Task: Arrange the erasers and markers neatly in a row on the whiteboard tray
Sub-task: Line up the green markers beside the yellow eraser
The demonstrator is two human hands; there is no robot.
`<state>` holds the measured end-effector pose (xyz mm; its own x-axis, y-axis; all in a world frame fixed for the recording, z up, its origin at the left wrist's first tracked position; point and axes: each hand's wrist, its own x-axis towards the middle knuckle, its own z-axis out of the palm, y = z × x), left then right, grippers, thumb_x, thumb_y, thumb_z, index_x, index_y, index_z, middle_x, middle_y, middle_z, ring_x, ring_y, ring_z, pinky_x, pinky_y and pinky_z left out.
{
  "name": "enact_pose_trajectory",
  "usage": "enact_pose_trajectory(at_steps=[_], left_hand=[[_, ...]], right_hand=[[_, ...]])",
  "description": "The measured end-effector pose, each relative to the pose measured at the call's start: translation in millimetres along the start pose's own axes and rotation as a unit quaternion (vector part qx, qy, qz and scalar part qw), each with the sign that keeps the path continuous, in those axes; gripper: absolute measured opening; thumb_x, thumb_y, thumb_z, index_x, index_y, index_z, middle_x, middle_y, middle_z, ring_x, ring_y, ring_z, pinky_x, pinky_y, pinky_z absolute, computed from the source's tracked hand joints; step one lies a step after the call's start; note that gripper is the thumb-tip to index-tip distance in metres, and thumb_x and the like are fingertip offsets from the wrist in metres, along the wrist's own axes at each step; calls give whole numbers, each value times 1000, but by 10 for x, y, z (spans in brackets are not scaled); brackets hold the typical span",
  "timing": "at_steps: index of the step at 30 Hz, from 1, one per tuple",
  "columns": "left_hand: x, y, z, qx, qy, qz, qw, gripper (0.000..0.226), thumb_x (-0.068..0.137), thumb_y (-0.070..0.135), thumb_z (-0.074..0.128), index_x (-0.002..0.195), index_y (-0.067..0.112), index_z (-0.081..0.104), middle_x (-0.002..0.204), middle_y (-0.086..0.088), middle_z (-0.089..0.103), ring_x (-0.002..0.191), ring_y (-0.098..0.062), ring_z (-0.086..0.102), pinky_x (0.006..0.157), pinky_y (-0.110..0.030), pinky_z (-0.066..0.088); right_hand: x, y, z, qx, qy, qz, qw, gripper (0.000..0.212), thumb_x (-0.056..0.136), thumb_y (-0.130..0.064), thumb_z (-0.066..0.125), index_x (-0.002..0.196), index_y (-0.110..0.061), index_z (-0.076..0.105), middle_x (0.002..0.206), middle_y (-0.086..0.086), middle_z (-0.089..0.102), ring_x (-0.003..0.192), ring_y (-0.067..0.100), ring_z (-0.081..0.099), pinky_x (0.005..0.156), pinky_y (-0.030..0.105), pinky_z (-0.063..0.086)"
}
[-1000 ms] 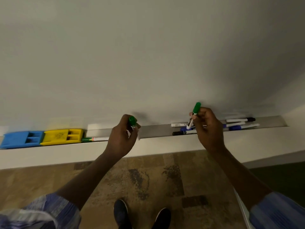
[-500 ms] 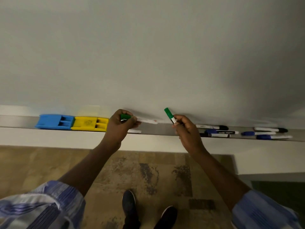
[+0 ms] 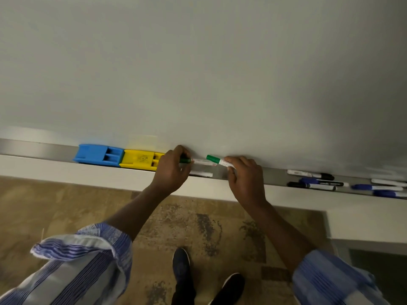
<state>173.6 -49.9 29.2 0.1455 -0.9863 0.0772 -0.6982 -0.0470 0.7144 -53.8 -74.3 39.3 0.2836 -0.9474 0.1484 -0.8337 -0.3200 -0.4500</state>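
A blue eraser [image 3: 98,154] and a yellow eraser [image 3: 141,159] lie end to end on the metal whiteboard tray [image 3: 35,148]. My left hand [image 3: 172,170] is closed around a green-capped marker [image 3: 199,161], held level just right of the yellow eraser. My right hand [image 3: 244,175] grips a second green-capped marker [image 3: 217,160], its cap pointing left toward the first marker. Another white marker [image 3: 201,173] lies on the tray under my left hand, partly hidden. Several black and blue markers [image 3: 317,180] lie scattered on the tray to the right.
The whiteboard [image 3: 198,73] fills the upper view. A white ledge [image 3: 66,172] runs below the tray. More blue markers [image 3: 381,188] reach the right edge. Patterned floor and my shoes [image 3: 182,267] are below.
Both hands have lowered toward the tray and come closer together. The right hand's marker has tipped from steeply slanted to nearly level. The view shifted so the erasers sit further right.
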Motion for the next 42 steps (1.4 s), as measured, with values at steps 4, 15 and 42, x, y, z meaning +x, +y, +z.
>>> enact_pose_trajectory(at_steps=[4,15,42], left_hand=[[-19,-103,52,143,-15,74,987,17,84,9,69,100,13,66,96,-5,70,93,-33,59,75,-42,41],[-91,-234,136,217,-8,101,971,26,89,11,65,115,13,64,114,-9,65,102,-33,58,82,-44,45],[-228,-302,177,276,-26,104,955,35,94,21,62,126,6,62,125,-17,62,116,-36,57,96,-49,46]], right_hand=[[-15,-78,119,-2,10,24,1000,32,93,-15,54,122,-18,67,116,2,69,105,27,59,88,40,45],[5,-310,411,15,35,96,995,31,90,-13,58,118,-22,68,115,1,68,108,28,56,85,39,47],[-39,-761,595,218,67,233,945,43,92,-10,57,135,-13,52,134,5,60,122,20,57,102,30,48]])
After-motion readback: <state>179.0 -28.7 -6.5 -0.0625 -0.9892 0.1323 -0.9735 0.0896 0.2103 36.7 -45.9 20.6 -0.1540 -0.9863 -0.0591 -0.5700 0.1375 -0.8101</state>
